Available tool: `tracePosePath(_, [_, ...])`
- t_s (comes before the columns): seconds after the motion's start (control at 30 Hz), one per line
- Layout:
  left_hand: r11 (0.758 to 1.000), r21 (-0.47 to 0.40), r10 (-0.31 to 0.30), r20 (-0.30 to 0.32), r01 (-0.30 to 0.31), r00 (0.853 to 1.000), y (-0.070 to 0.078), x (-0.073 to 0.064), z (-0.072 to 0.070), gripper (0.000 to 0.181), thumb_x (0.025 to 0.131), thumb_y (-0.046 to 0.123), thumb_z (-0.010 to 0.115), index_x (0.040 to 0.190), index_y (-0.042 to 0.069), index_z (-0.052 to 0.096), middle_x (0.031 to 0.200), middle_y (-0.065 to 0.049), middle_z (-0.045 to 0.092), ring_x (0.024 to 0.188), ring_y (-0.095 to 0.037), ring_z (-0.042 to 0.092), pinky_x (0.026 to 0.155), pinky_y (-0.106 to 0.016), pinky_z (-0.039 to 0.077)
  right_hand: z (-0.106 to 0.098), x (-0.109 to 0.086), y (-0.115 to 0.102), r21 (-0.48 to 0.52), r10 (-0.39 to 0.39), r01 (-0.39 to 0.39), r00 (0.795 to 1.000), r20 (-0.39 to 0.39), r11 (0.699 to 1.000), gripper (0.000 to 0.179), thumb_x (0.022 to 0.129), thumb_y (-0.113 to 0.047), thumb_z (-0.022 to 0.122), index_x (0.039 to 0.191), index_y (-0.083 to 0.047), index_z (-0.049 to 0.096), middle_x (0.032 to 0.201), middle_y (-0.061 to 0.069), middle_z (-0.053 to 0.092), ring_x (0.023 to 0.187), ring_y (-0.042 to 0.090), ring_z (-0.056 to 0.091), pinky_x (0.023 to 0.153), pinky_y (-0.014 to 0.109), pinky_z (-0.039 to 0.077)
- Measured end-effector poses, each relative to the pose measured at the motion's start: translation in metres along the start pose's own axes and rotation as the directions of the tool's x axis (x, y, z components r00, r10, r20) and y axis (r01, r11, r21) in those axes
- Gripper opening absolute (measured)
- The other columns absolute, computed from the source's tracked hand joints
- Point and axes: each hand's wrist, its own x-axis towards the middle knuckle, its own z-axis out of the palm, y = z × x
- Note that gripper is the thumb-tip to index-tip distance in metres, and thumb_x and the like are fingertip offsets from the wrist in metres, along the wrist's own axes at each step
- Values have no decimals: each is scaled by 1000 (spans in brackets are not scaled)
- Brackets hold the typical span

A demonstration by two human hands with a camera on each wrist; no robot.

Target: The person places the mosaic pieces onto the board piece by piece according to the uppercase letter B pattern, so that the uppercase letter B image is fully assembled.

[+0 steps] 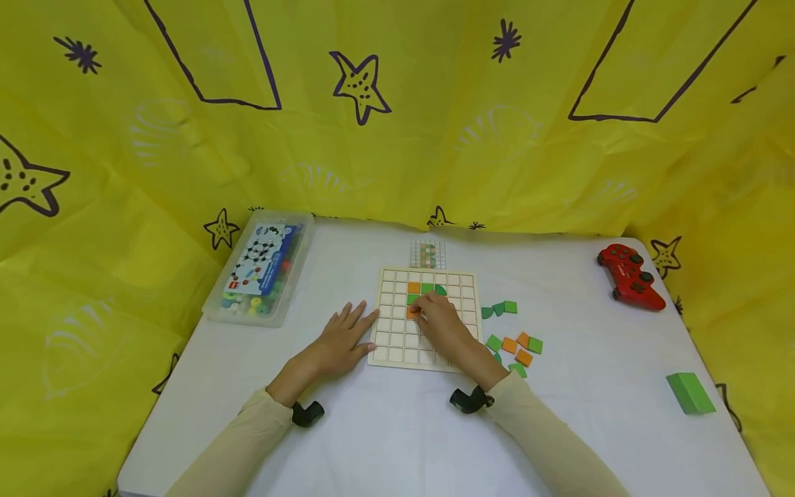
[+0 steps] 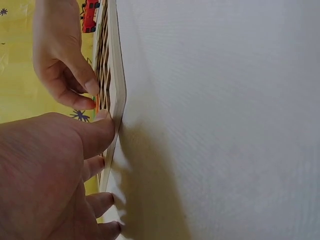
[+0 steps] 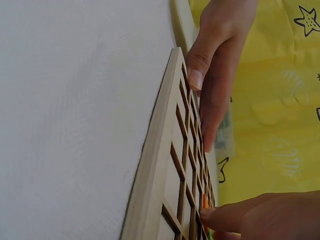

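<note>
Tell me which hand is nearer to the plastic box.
Left: the left hand is right of the box, touching the board; the right hand is farther right, over it.

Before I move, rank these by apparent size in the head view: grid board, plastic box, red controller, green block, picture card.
1. Grid board
2. Plastic box
3. Red controller
4. Green block and picture card: too alike to rank

We're catching only part of an orange tile (image 1: 411, 313) under the right hand (image 1: 444, 324), which is covering some of the board (image 1: 397, 339); we're finding the card (image 1: 428, 255) too small to read, and both sleeves (image 1: 549, 428) are running off the head view's bottom edge.
</note>
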Motion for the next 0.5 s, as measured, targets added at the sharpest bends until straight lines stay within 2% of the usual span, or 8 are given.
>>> tracePosePath(0.17, [1000,1,0,-1,0,1000,0,0,0,68,112,39,50,170,17,23,177,-16,10,163,-44,1,129,-65,8,-10,-5,6,30,-6,6,1000,-8,1000,15,101,-9,72,115,-9,76,125,11,59,116,30,57,97,46,51])
tracePosePath(0.33, [1000,6,-1,-4,1,1000,-2,0,1,67,112,38,50,170,16,23,177,-17,10,163,-44,1,129,-65,8,-39,-12,24,99,121,-119,993,-8,988,25,105,-13,67,128,-6,70,131,14,57,123,34,58,101,50,53])
tracePosePath(0.5, [1000,12,-6,-1,6,1000,-3,1,1,67,112,38,51,170,16,24,177,-17,10,163,-45,2,129,-65,8,-72,-23,57,123,232,-225,972,-45,967,33,107,-14,64,137,-1,63,138,22,54,127,41,55,106,58,49])
